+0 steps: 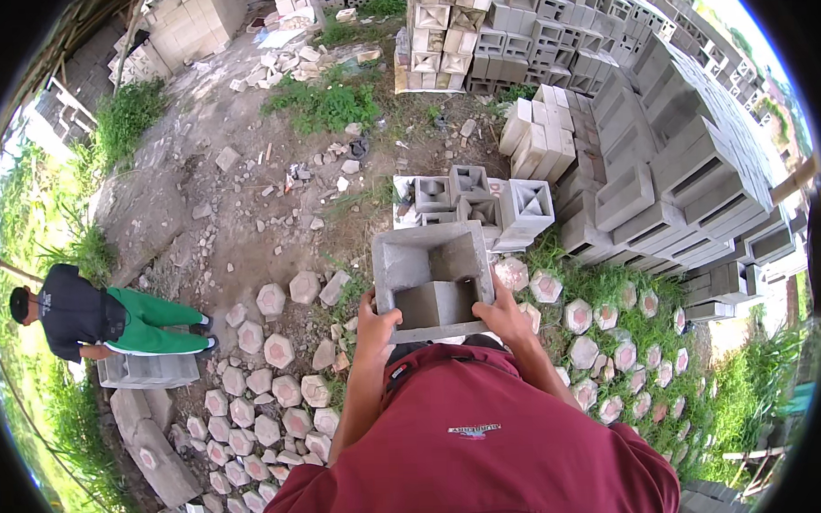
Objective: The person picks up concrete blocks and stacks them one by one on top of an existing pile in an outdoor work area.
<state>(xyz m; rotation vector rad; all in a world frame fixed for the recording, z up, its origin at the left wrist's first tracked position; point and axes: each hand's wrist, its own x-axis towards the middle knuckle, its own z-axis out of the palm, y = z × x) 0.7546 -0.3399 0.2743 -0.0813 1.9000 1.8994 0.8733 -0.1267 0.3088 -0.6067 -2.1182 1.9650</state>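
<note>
In front of my body I carry a grey hollow concrete block [432,272], its open cavity facing up toward me. My left hand [377,325] is closed on the near left corner, thumb over the wall. At the near right corner, my right hand [504,311] grips the same block with its thumb hooked on the rim. The fingers under the block are hidden. Just beyond it stands a small group of decorative hollow blocks [525,209], some with diagonal webs inside. The held block partly overlaps that group.
Tall stacks of grey blocks [646,149] fill the right side. Hexagonal pavers [278,352] lie in uneven rows across the ground, grass between some. At left, a person in green trousers [155,321] is beside concrete blocks [152,371]. Rubble [282,69] lies farther back.
</note>
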